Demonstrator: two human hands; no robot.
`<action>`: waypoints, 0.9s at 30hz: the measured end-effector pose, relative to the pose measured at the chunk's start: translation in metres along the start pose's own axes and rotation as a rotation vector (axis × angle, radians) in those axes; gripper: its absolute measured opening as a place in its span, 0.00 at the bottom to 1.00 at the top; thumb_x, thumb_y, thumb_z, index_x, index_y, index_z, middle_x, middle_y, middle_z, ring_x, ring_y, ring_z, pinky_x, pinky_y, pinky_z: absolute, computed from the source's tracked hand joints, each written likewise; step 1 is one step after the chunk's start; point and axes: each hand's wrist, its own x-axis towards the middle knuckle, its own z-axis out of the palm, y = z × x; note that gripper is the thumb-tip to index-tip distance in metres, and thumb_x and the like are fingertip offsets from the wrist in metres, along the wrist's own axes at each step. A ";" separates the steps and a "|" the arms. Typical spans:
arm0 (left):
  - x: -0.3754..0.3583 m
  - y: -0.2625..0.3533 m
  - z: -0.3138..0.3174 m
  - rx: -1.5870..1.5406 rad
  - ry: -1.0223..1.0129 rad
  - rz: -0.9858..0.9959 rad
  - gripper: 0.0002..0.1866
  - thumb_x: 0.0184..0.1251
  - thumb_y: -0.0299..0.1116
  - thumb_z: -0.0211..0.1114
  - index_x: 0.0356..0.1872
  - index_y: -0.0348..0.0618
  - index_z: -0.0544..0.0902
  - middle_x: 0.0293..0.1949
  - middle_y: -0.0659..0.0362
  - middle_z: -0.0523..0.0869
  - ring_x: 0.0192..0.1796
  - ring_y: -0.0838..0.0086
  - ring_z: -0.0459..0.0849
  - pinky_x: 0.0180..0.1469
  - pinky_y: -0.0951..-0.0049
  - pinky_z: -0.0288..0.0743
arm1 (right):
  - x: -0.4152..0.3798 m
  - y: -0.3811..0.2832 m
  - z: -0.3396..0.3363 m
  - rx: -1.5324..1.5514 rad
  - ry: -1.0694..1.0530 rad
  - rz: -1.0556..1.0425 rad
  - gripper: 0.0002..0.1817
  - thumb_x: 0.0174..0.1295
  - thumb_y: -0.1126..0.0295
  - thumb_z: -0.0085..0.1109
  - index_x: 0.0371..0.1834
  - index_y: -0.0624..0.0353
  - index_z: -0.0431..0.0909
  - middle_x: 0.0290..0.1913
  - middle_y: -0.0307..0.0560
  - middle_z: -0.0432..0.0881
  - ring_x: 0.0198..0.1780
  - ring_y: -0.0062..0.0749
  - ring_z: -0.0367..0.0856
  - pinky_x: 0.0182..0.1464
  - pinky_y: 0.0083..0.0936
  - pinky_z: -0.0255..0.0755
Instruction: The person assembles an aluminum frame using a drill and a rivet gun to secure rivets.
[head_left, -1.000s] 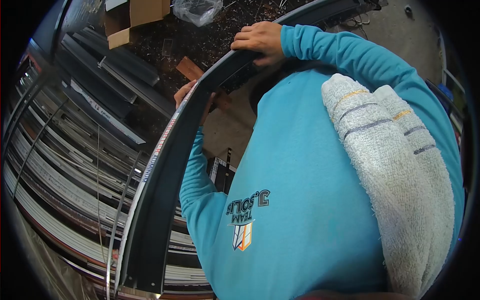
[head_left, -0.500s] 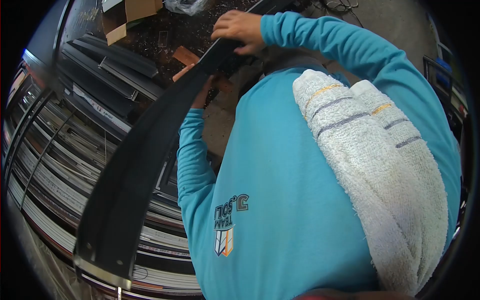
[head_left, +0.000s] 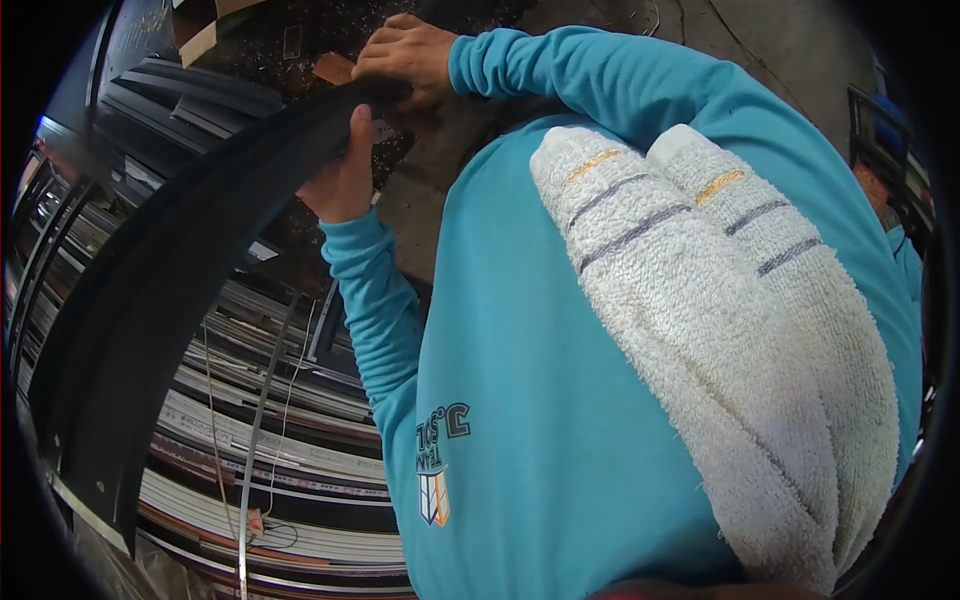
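A long, dark strip-like panel (head_left: 150, 250) runs from the lower left up to my hands, looking curved in this wide view. It has a pale cut end at the bottom left with small holes near it. My left hand (head_left: 345, 175) holds it by its near edge, the thumb up along that edge and the other fingers hidden behind the panel. Farther up, my right hand (head_left: 410, 58) is closed over the panel's upper part, with its fingertips bent down. A small reddish-brown block (head_left: 333, 68) lies beside my right hand.
Racks of stacked long profiles (head_left: 270, 470) fill the left and lower left. More dark profiles (head_left: 195, 95) lie above them. A cardboard box (head_left: 197, 40) stands at the top left. A white towel (head_left: 700, 290) hangs over my right shoulder.
The panel has swung left and up in view, its pale end now nearer the left edge. Both hands have shifted left; my left thumb now shows at the near edge.
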 end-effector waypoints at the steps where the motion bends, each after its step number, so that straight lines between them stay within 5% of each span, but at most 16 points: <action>1: -0.002 0.001 -0.003 -0.007 -0.030 0.002 0.17 0.54 0.23 0.77 0.44 0.32 0.83 0.45 0.51 0.86 0.46 0.70 0.84 0.50 0.72 0.79 | -0.001 -0.004 -0.004 -0.006 -0.004 0.014 0.36 0.43 0.58 0.74 0.59 0.46 0.73 0.58 0.38 0.76 0.65 0.38 0.70 0.69 0.43 0.57; 14: -0.002 -0.019 -0.007 0.083 -0.111 0.197 0.18 0.55 0.22 0.74 0.47 0.32 0.79 0.44 0.54 0.83 0.45 0.68 0.83 0.52 0.70 0.77 | -0.005 -0.004 0.005 0.002 0.085 -0.027 0.36 0.40 0.55 0.76 0.56 0.49 0.73 0.53 0.40 0.78 0.58 0.35 0.76 0.67 0.36 0.61; 21: 0.007 -0.020 -0.015 0.135 -0.234 0.113 0.19 0.55 0.27 0.76 0.47 0.33 0.82 0.44 0.53 0.86 0.46 0.69 0.84 0.52 0.69 0.77 | 0.001 -0.001 0.013 -0.052 0.039 -0.030 0.36 0.42 0.54 0.76 0.57 0.49 0.73 0.51 0.39 0.78 0.56 0.33 0.76 0.64 0.36 0.63; 27: 0.001 -0.090 -0.016 0.402 -0.433 0.041 0.18 0.52 0.30 0.78 0.45 0.39 0.87 0.45 0.55 0.88 0.49 0.67 0.85 0.57 0.68 0.75 | 0.003 0.005 0.024 -0.123 0.079 -0.063 0.35 0.44 0.54 0.75 0.57 0.50 0.73 0.51 0.40 0.78 0.56 0.34 0.76 0.64 0.35 0.64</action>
